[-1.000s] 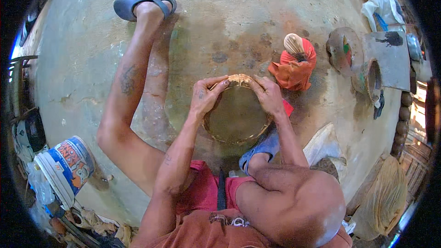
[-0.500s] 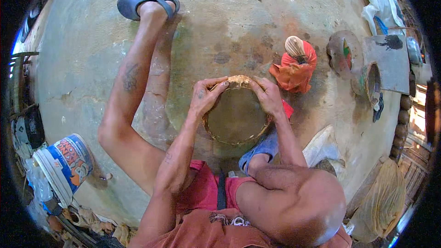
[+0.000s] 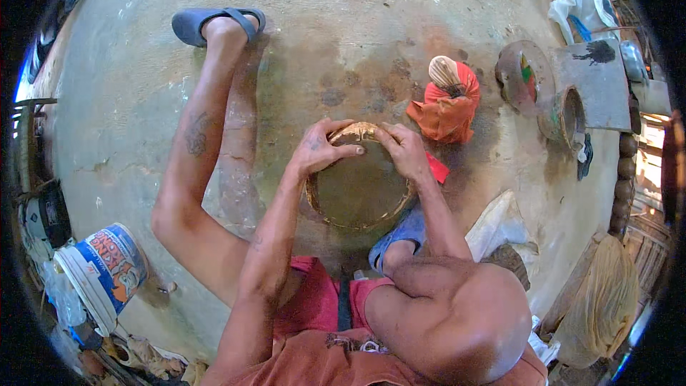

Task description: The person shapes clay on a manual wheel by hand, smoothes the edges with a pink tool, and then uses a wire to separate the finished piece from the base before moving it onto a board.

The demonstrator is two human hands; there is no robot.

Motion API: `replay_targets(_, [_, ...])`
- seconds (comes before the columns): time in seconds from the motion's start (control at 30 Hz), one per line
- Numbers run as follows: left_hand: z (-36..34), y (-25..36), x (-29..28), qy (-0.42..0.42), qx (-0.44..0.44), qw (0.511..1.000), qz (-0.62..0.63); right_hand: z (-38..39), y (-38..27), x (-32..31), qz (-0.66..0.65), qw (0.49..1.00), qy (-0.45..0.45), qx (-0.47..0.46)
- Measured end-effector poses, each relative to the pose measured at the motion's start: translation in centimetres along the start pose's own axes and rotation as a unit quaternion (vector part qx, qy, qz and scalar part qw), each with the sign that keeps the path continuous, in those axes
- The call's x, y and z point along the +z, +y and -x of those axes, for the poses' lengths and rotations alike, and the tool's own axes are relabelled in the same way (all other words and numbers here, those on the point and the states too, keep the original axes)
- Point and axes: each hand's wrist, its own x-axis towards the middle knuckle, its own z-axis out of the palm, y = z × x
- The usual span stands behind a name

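A round hoop [image 3: 319, 216] with a rough brown rim is held in front of me, its far edge lighter and frayed-looking. Whether its dark grey-green middle is a stretched surface or the floor behind, I cannot tell. My left hand [image 3: 319, 147] grips the far left of the rim, fingers curled over the outside and thumb reaching across the inside. At the far right of the rim, my right hand [image 3: 404, 150] closes on it with the fingertips close to the pale stretch. Beyond my right hand stands a bundle wrapped in red-orange cloth [image 3: 444, 120] with a striped, pale rounded top.
My left leg [image 3: 196, 129] stretches forward in a blue clog [image 3: 189, 26]; my right leg is folded. A paint bucket [image 3: 107, 271] lies at the left. To the right are a round metal piece [image 3: 514, 75], a ring-shaped piece [image 3: 568, 120], a flat board [image 3: 589, 89] and a white sack [image 3: 499, 225].
My left thumb has moved off the rim and now stretches over the inside of the hoop. The hoop and both hands sit slightly further left in view, as does most of the scene.
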Motion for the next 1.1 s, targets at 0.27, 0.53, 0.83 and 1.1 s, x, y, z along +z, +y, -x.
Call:
replay_targets(0.27, [0.2, -0.2, 0.1, 0.03, 0.021, 0.999, -0.03, 0.0, -0.3, 0.3, -0.022, 1.0, 0.007, 0.007])
replay_targets(0.53, [0.4, 0.4, 0.1, 0.029, 0.008, 0.999, -0.023, -0.2, 0.1, 0.3, -0.017, 1.0, 0.0, 0.02])
replay_targets(0.83, [0.2, 0.3, 0.2, 0.026, -0.002, 1.0, -0.017, -0.2, 0.4, 0.3, -0.008, 1.0, 0.015, -0.011])
replay_targets(1.1, [0.1, 0.1, 0.3, 0.026, -0.026, 0.999, -0.004, 0.3, 0.4, 0.4, -0.031, 0.999, 0.033, -0.003])
